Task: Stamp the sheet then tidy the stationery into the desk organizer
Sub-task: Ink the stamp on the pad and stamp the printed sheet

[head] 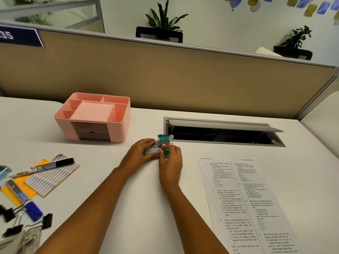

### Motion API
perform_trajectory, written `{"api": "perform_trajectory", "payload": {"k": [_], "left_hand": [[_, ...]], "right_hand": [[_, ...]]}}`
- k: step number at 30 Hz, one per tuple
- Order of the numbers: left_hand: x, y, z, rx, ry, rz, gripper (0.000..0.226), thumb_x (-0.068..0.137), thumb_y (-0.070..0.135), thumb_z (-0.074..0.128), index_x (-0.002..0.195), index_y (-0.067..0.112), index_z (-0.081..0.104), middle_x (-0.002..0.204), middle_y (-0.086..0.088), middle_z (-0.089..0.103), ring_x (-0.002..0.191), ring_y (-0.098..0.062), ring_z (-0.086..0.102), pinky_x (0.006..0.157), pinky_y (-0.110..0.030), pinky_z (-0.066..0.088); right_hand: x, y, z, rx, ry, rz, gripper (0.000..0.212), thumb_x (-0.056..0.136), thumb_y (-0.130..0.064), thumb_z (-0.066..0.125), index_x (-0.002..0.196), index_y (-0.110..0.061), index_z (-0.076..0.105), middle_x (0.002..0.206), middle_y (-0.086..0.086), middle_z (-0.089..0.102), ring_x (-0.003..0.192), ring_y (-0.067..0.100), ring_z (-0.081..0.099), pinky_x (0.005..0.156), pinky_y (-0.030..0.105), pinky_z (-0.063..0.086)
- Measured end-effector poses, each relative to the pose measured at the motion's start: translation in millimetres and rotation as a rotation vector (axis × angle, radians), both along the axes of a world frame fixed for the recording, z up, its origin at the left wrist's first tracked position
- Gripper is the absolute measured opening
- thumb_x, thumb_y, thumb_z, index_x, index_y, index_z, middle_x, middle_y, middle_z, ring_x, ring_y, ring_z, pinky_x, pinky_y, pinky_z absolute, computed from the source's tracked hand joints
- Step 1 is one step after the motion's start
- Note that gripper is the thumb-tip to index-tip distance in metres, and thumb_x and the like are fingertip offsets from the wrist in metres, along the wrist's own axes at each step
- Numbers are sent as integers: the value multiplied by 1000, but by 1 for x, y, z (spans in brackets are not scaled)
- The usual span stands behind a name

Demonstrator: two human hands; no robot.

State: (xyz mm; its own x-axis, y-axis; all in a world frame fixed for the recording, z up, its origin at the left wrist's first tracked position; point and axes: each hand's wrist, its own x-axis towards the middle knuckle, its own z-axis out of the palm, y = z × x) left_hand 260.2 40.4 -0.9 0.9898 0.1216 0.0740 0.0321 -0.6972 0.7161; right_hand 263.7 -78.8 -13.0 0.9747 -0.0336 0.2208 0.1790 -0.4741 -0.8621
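A small stamp [163, 139] with a teal printing face turned up stands on a white stamp case [153, 149] in the middle of the desk. My left hand [140, 152] grips the case from the left. My right hand [169, 160] pinches a teal part [166, 152] of the stamp at the case's right end. The printed sheet [244, 202] lies flat to the right of my arms. The pink desk organizer [95, 118] stands behind and to the left, its top compartments bare and its two dark drawers closed.
At the left edge lie a black marker [53, 165], a blue marker [25, 200], label sheets [51, 176], a yellow pad and several binder clips [27, 222]. An open cable hatch [223, 132] is sunk into the desk behind my hands. A tan partition closes the back.
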Motion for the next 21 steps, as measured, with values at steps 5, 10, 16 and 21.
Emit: {"api": "perform_trajectory", "payload": {"k": [5, 10, 16, 21], "left_hand": [[-4, -4, 1, 31, 25, -7, 61, 84, 35, 61, 138, 16, 40, 145, -1, 39, 134, -16, 35, 107, -22, 26], [-11, -4, -1, 72, 37, 38, 56, 90, 36, 51, 141, 20, 33, 151, 0, 30, 141, -17, 24, 114, -31, 22], [-31, -11, 6, 112, 50, 114, 49, 95, 35, 42, 140, 20, 34, 150, -2, 32, 139, -20, 28, 114, -33, 23], [-56, -16, 15, 120, 5, 207, 41, 95, 32, 41, 134, 19, 45, 144, -5, 43, 133, -22, 38, 111, -34, 30]], "right_hand": [[-1, -1, 5, -11, 15, -6, 24, 93, -26, 54, 113, -13, 57, 122, 3, 55, 112, 15, 52, 93, 19, 43], [-4, -4, 12, 30, -13, -46, 27, 93, -28, 53, 116, -14, 57, 122, 3, 56, 113, 15, 52, 93, 22, 47], [-11, -14, 27, -21, 28, -29, 30, 93, -31, 52, 117, -13, 57, 123, 4, 56, 113, 16, 51, 93, 23, 44], [-30, -19, 43, -54, 31, -32, 31, 92, -31, 53, 116, -12, 58, 121, 7, 58, 111, 18, 54, 92, 24, 45]]}}
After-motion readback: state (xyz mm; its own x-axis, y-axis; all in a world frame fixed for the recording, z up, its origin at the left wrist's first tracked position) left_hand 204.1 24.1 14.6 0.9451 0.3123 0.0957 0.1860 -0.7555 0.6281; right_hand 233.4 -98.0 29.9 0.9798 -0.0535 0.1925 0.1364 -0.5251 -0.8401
